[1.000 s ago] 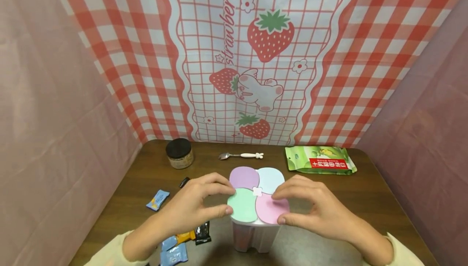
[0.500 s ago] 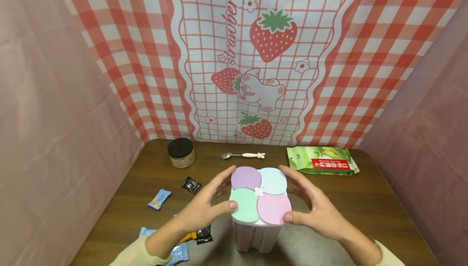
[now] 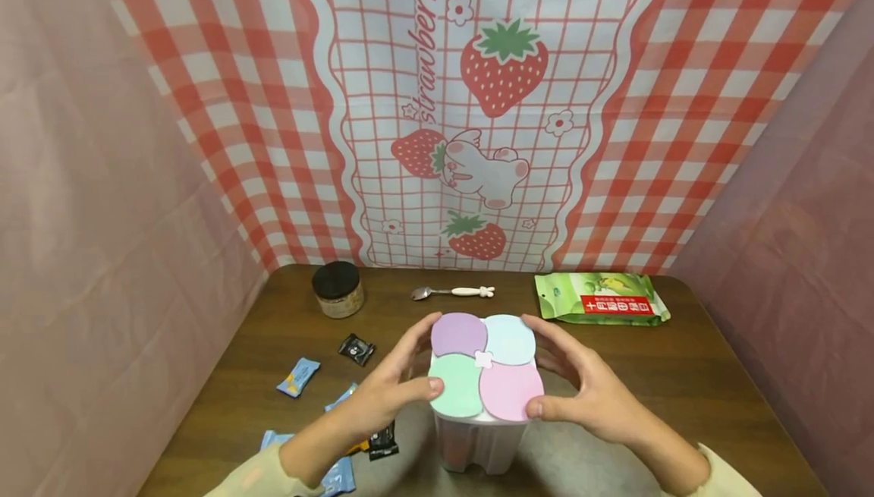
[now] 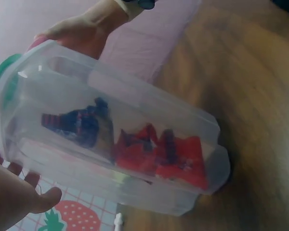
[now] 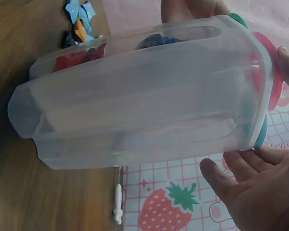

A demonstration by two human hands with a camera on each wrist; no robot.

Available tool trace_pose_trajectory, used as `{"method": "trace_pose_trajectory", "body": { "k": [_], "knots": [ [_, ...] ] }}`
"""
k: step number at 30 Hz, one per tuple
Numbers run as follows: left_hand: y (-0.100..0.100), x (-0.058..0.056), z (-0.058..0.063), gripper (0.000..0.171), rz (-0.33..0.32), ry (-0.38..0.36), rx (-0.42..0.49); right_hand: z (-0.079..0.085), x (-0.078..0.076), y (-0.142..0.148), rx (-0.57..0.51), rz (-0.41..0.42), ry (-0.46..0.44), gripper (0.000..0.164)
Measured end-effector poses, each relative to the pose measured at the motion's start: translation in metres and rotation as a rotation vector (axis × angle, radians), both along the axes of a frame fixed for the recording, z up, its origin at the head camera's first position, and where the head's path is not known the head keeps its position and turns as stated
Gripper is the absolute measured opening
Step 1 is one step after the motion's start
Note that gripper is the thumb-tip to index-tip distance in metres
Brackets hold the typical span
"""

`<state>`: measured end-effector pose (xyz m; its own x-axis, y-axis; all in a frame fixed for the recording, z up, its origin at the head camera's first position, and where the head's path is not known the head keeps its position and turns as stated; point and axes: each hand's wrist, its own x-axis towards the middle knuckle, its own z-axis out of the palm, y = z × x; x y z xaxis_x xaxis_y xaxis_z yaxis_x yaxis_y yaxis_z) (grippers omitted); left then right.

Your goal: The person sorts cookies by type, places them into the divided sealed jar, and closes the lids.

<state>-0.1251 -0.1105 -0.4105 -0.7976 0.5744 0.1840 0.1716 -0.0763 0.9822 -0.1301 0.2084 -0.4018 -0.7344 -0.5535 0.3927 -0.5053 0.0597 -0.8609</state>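
Translucent container, lid on. Left hand, right hand grasp lid; fingers shifted from top to sides; hold judged steadier.

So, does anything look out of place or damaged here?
Nothing looks spilled or damaged. The loose packets lie scattered left of the box, which looks untidy, and the lettering on the cloth runs sideways, perhaps by design.

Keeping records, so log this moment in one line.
left hand: holds lid at left; right hand: holds lid at right; container: upright, wrapped packets inside
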Motion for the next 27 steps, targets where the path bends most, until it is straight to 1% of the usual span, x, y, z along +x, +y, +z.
{"method": "trace_pose_trajectory", "body": {
  "k": [3, 5, 8, 11, 15, 18, 20, 21, 23, 25, 27],
  "knots": [
    [0.000, 0.001, -0.002, 0.084, -0.013, 0.001, 0.013, 0.003, 0.000, 0.001, 0.022, 0.001, -0.002, 0.094],
    [-0.001, 0.002, -0.002, 0.084, -0.016, 0.017, 0.017, 0.004, 0.000, 0.001, 0.032, 0.006, -0.009, 0.093],
    [-0.003, 0.002, -0.001, 0.083, -0.007, 0.054, -0.007, 0.004, 0.000, 0.002, 0.036, 0.005, -0.012, 0.093],
    [-0.007, 0.000, 0.001, 0.082, 0.008, 0.087, -0.043, 0.002, -0.001, 0.001, 0.023, 0.008, -0.003, 0.093],
    [-0.013, -0.004, 0.000, 0.083, 0.006, 0.086, -0.043, 0.000, -0.002, 0.000, -0.018, 0.036, 0.000, 0.094],
    [-0.015, -0.005, -0.001, 0.075, 0.008, 0.060, -0.017, -0.001, 0.001, 0.000, -0.054, 0.043, 0.021, 0.092],
    [-0.015, -0.006, -0.004, 0.068, 0.006, 0.041, 0.015, -0.003, 0.007, 0.001, -0.077, 0.011, 0.052, 0.085],
    [-0.015, -0.006, -0.005, 0.064, 0.001, 0.026, 0.035, -0.004, 0.011, 0.001, -0.085, -0.019, 0.063, 0.081],
    [-0.015, -0.007, -0.009, 0.060, 0.004, 0.002, 0.069, -0.007, 0.021, 0.001, -0.090, -0.118, 0.069, 0.068],
    [-0.015, -0.010, -0.015, 0.058, 0.001, -0.009, 0.101, -0.012, 0.032, 0.000, -0.098, -0.226, 0.073, 0.051],
    [-0.014, -0.014, -0.021, 0.058, 0.008, -0.029, 0.113, -0.018, 0.045, 0.000, -0.105, -0.305, 0.063, 0.036]
  ]
}}
